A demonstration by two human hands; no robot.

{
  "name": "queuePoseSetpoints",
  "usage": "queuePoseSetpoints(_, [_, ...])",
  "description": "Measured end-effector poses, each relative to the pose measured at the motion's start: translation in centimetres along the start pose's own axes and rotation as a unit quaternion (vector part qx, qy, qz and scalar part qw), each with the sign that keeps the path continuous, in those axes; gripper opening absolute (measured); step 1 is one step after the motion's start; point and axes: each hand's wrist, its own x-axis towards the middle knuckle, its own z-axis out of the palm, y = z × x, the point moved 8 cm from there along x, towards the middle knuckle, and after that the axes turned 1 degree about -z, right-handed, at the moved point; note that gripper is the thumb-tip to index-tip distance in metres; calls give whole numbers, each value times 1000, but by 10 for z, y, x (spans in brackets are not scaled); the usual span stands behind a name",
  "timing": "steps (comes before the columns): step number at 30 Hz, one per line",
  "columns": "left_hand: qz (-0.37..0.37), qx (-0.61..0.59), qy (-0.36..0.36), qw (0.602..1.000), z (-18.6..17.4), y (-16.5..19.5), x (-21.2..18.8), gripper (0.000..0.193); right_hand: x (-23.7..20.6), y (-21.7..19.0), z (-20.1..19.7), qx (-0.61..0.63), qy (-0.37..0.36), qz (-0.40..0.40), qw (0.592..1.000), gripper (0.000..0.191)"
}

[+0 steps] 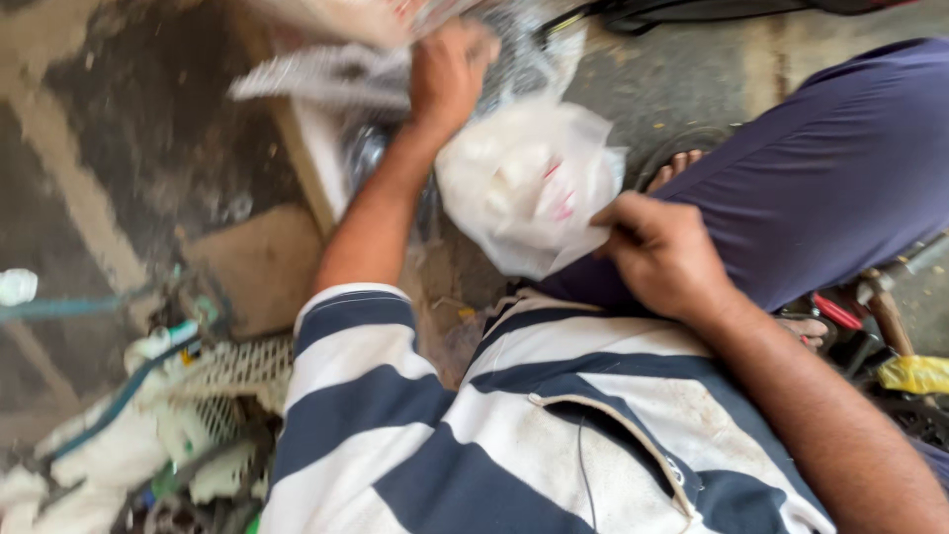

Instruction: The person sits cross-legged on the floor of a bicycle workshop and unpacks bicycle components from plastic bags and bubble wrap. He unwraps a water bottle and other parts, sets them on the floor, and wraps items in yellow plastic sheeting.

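Note:
My right hand (660, 254) pinches the lower edge of a white plastic bag (529, 183) that bulges with pale contents beside my knee. My left hand (450, 74) reaches forward and closes on a clear crinkled plastic bag (326, 74) at the top of the view. The frame is blurred by motion, so what lies inside either bag is hard to tell. My striped blue and white shirt (514, 425) fills the bottom centre, and my dark blue trouser leg (830, 178) crosses the right side.
A wooden board edge (301, 168) runs under the bags on a dirty concrete floor (129, 129). White mesh and pale plastic scraps (168, 425) lie at the lower left. A hammer handle (890, 316), a red-handled tool (838, 311) and something yellow (914, 374) sit at the right.

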Motion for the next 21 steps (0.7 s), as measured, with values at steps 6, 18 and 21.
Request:
queuePoseSetpoints(6, [85,-392,-217,890,-118,130,-10,12,6,9,17,93,-9,93,991,15])
queuePoseSetpoints(18, [143,0,-271,952,-1,141,-77,21,-9,-3,14,26,-5,27,999,5])
queuePoseSetpoints(21, [12,41,-170,984,-63,56,-78,20,-9,3,12,51,-1,58,997,4])
